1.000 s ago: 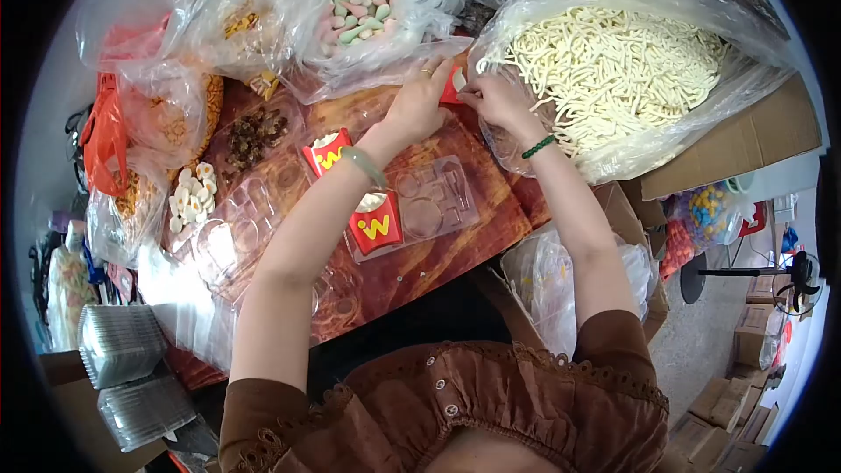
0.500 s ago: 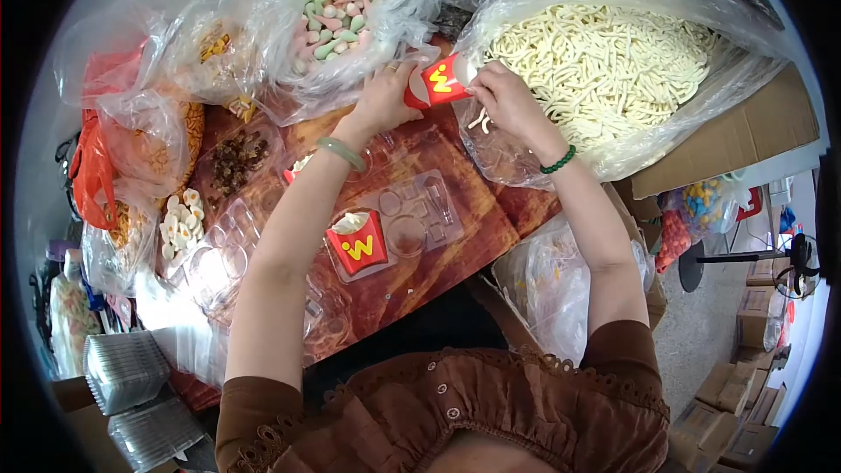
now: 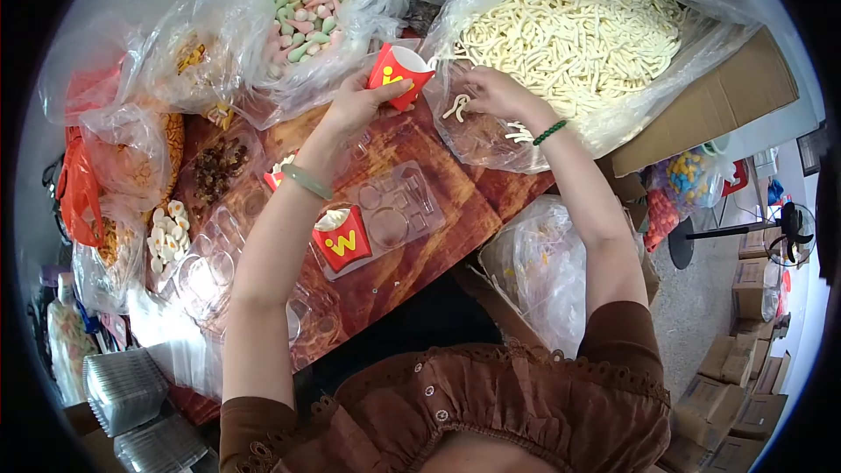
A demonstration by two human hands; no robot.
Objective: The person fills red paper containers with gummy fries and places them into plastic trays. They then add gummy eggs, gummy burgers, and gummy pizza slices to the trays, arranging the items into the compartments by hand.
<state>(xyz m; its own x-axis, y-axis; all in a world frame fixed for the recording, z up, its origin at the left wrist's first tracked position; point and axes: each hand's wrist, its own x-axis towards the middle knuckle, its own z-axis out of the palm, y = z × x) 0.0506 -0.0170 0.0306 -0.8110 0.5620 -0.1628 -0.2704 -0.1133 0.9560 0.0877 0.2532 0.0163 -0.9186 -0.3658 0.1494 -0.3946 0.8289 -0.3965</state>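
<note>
My left hand (image 3: pixel 363 101) grips a red carton (image 3: pixel 401 74) with a yellow mark, its white inside facing up. Just right of it, my right hand (image 3: pixel 498 92) is over the near left part of a clear bag holding pale, stick-like pieces (image 3: pixel 578 48). A few loose pieces (image 3: pixel 457 107) lie by its fingers, which are bent; whether they pinch one is unclear. Nearer the table's front edge, a filled red carton (image 3: pixel 342 241) lies on a clear compartment tray (image 3: pixel 394 215). Part of another red carton (image 3: pixel 275 177) shows beside my left forearm.
A bag of pink and green candies (image 3: pixel 307 13) is at the back. On the left are brown pieces (image 3: pixel 217 168), white-and-yellow pieces (image 3: pixel 169 235), a red bag (image 3: pixel 81 184) and stacked clear trays (image 3: pixel 125 390). A lined box (image 3: pixel 547 271) stands front right.
My right hand has let go of the red carton and moved right to the pale pieces. The carton, in my left hand, has shifted left and now tilts with its opening up.
</note>
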